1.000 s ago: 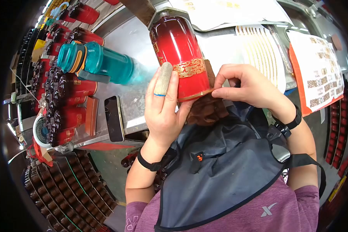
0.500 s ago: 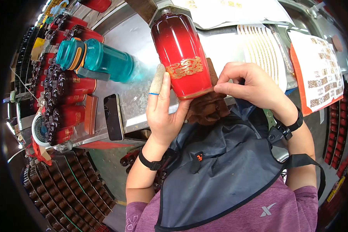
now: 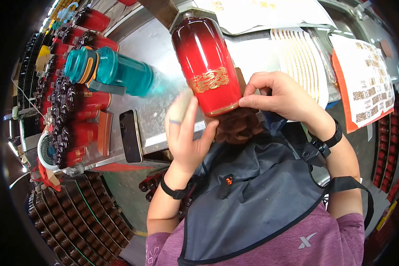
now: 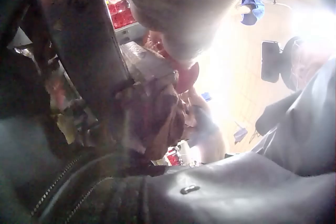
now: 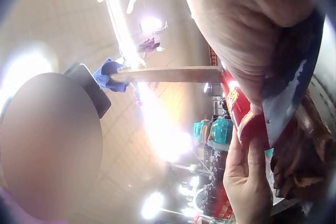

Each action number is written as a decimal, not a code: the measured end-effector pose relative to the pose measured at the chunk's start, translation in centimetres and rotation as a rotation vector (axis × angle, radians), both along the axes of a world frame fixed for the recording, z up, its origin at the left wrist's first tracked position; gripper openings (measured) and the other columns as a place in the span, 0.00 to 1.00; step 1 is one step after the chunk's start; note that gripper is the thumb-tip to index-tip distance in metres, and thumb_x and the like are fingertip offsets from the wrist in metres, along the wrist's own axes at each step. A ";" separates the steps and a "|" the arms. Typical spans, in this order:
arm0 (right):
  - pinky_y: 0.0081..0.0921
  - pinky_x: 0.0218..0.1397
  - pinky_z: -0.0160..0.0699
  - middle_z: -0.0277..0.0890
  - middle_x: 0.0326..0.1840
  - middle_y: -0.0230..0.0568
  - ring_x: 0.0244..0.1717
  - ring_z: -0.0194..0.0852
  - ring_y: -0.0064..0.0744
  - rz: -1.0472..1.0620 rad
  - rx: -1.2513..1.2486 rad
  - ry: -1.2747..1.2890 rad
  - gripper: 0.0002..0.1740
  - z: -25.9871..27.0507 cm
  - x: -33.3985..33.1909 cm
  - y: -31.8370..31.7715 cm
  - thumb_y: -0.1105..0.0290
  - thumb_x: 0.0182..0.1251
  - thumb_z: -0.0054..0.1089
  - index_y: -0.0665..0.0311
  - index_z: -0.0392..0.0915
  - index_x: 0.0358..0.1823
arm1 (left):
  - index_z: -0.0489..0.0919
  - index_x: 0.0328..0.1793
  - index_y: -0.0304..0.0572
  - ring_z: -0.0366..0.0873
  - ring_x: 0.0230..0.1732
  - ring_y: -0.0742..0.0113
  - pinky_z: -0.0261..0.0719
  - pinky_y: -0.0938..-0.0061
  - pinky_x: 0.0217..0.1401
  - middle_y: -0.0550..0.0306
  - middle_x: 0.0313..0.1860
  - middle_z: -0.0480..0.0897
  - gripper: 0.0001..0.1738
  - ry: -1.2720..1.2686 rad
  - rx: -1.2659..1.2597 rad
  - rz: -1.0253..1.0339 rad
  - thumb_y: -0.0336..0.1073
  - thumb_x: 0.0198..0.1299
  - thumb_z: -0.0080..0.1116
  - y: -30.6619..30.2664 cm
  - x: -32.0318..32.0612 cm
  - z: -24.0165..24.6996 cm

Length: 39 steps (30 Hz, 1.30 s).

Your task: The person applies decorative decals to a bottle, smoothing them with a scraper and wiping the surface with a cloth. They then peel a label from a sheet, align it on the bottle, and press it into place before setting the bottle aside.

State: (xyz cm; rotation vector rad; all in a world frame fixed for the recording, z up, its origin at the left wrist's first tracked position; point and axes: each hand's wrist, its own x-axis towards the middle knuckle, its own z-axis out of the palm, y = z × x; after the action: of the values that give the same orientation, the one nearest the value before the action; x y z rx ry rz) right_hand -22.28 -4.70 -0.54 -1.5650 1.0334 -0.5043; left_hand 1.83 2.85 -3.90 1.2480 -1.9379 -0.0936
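A glossy red bottle [image 3: 208, 53], dark toward its neck, lies on a brown cloth [image 3: 239, 126], with its neck end against a metal holder [image 3: 175, 20]. Gold scrollwork marks its side. Along the base runs a thin gold decal strip [image 3: 224, 109], whose end my right hand [image 3: 283, 95] pinches between thumb and forefinger at the bottle's edge. Beneath that palm, the right wrist view shows a dark blue-grey flat piece [image 5: 289, 85]. My left hand [image 3: 186, 137], blurred, touches the bottle's left side with extended fingers, the thumb near the base. A cloth finger sleeve [image 3: 179, 106] covers one finger.
A teal water bottle [image 3: 115, 71] and a phone [image 3: 131, 135] lie on the metal table to the left. Many red bottles [image 3: 82, 133] crowd beyond. Sheets with gold strips [image 3: 297, 62] and a printed pattern sheet [image 3: 363, 84] lie right.
The red bottle has turned, and its gold scrollwork has shifted left. My left fingers have drawn down its side, the thumb parting from the base. My right fingertips have moved slightly left along the base.
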 end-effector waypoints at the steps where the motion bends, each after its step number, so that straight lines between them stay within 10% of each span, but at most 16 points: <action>1: 0.18 0.28 0.57 0.67 0.24 0.22 0.25 0.56 0.12 -0.005 0.000 -0.014 0.09 -0.1 0.0 0.0 0.66 0.64 0.71 0.63 0.83 0.31 | 0.76 0.67 0.33 0.78 0.61 0.45 0.77 0.61 0.62 0.41 0.62 0.79 0.32 -0.134 -0.089 -0.021 0.32 0.55 0.72 0.6 0.3 0.2; 6: 0.16 0.24 0.52 0.64 0.19 0.18 0.23 0.54 0.10 -0.003 0.055 -0.034 0.09 0.0 0.1 -0.1 0.66 0.64 0.71 0.61 0.81 0.31 | 0.87 0.50 0.36 0.81 0.51 0.53 0.82 0.64 0.52 0.47 0.53 0.85 0.13 -0.149 -0.130 -0.119 0.29 0.59 0.67 1.6 -0.5 0.7; 30: 0.16 0.24 0.50 0.64 0.20 0.16 0.23 0.52 0.08 -0.003 0.093 -0.105 0.09 -1.0 0.2 -0.3 0.67 0.63 0.73 0.61 0.81 0.31 | 0.89 0.49 0.45 0.76 0.57 0.57 0.80 0.67 0.51 0.60 0.56 0.84 0.18 -0.315 -0.245 -0.185 0.28 0.49 0.67 -0.2 -2.6 1.2; 39: 0.17 0.25 0.52 0.65 0.23 0.19 0.23 0.53 0.11 -0.029 0.028 -0.033 0.08 1.2 -0.3 0.4 0.68 0.62 0.72 0.61 0.82 0.31 | 0.74 0.72 0.37 0.70 0.69 0.44 0.68 0.58 0.70 0.43 0.69 0.75 0.39 -0.234 -0.081 0.048 0.38 0.52 0.74 -1.8 -1.9 1.3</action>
State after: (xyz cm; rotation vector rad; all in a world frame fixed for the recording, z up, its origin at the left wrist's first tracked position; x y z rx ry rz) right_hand -22.56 -4.30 0.64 -1.5142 1.0351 -0.5309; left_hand -0.06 1.10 -2.60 1.2979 -2.0859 0.1609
